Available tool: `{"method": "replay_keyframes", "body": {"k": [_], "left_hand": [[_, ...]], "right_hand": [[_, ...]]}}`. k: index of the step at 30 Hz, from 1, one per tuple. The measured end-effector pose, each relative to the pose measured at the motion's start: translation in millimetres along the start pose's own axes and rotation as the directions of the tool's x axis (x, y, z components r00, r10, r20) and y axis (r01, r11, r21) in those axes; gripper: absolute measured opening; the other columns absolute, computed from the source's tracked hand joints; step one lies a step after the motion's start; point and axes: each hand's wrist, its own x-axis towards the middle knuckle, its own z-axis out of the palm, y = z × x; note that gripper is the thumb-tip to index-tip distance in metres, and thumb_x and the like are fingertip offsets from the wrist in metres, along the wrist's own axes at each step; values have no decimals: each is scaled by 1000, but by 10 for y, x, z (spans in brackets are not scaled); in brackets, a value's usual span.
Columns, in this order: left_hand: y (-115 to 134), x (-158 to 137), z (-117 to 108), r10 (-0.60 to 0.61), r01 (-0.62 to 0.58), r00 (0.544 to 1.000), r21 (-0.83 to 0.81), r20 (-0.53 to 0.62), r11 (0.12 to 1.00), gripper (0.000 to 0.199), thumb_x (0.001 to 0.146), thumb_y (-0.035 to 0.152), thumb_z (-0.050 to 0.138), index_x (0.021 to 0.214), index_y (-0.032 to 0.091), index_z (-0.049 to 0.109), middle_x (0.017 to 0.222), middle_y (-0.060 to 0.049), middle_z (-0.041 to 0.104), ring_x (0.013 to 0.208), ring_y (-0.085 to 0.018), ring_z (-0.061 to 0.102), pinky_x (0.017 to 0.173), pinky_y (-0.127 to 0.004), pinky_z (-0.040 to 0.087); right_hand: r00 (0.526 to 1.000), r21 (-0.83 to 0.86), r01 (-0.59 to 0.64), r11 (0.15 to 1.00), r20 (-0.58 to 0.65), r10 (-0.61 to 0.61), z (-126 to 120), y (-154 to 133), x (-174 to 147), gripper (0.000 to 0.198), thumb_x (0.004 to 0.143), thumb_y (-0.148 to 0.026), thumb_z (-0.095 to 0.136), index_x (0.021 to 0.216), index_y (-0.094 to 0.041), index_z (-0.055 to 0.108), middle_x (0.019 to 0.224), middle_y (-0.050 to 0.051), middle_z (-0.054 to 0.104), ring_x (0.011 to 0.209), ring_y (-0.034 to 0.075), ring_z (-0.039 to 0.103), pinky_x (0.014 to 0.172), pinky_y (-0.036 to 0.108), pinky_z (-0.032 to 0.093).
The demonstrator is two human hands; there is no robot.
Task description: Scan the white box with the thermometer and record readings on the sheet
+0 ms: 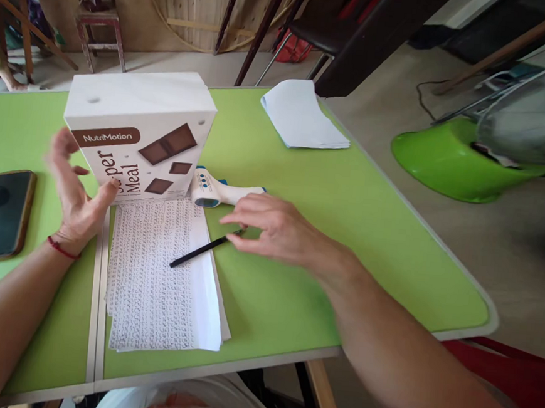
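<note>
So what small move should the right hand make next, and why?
Perhaps the right hand should pinch the black pen securely: one end is right at that hand, though whether it is gripped can't be made out, and the other end lies over the written sheets.

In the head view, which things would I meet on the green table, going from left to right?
Rectangular black phone in brown-edged case, white cardboard box with brown print, white gun-shaped device with blue parts, stack of white paper sheets.
</note>
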Motion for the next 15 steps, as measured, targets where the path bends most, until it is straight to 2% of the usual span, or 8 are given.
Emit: {"method": "replay_keyframes", "body": {"k": [2, 3, 4, 6, 8, 10, 13, 15], "left_hand": [[116, -10, 29, 207, -158, 937, 190, -280, 969, 54, 75, 47, 68, 114, 21, 40, 113, -6, 42, 108, -28, 44, 74, -44, 44], [185, -25, 54, 328, -260, 891, 240, -313, 935, 49, 71, 41, 71, 105, 21, 43, 103, -5, 44, 99, -25, 46, 69, -40, 44], [258, -49, 83, 436, -381, 859, 233, -270, 895, 42, 69, 35, 71, 99, 21, 45, 93, -3, 44, 89, -22, 48, 64, -37, 44], [402, -121, 141, 599, -599, 800, 35, 7, 800, 23, 73, 18, 61, 90, 18, 45, 82, -2, 46, 71, -14, 50, 52, -29, 43], [519, -208, 183, 637, -631, 730, -116, 247, 767, 14, 75, 14, 56, 84, 18, 45, 77, -1, 49, 64, -13, 51, 47, -26, 42], [587, -288, 206, 594, -611, 665, -127, 453, 781, 7, 82, 21, 53, 86, 16, 49, 80, -4, 56, 62, -14, 53, 48, -27, 44], [604, -367, 223, 432, -594, 576, -8, 694, 804, 34, 90, 45, 46, 97, 13, 57, 109, -11, 62, 63, -18, 56, 55, -34, 48], [586, -394, 233, 354, -611, 535, 62, 767, 789, 53, 89, 59, 43, 106, 12, 59, 128, -13, 54, 67, -21, 57, 57, -38, 49]], "right_hand": [[993, -49, 44, 998, 115, -38, -14, -55, -35, 13, 79, -20, 60, 83, -22, 71, 66, 1, 62, 63, 16, 55, 62, 33, 43], [989, -81, 58, 995, 141, -46, -18, -64, -47, 13, 79, -18, 59, 80, -22, 71, 65, 1, 63, 63, 16, 55, 62, 33, 43], [987, -100, 72, 992, 152, -56, -26, -60, -55, 14, 79, -17, 57, 77, -21, 70, 65, 1, 63, 63, 16, 55, 62, 33, 42], [989, -94, 94, 991, 122, -82, -68, -27, -63, 16, 80, -14, 55, 72, -21, 68, 62, 1, 63, 59, 15, 55, 57, 31, 42], [998, -73, 63, 995, 20, -62, -143, 6, -64, 17, 78, -12, 54, 69, -21, 65, 58, -1, 61, 53, 14, 53, 50, 28, 40], [990, -11, -31, 999, -140, 29, -217, -2, -57, 14, 74, -13, 57, 67, -24, 62, 53, -3, 58, 49, 13, 52, 44, 27, 39], [884, 267, -204, 942, -363, 295, -222, -117, -28, 11, 69, -17, 64, 68, -27, 59, 55, -3, 59, 47, 14, 52, 44, 29, 42], [800, 530, -228, 817, -376, 467, -125, -226, 3, 10, 71, -20, 64, 70, -27, 57, 56, -3, 59, 46, 14, 51, 43, 29, 42]]}}
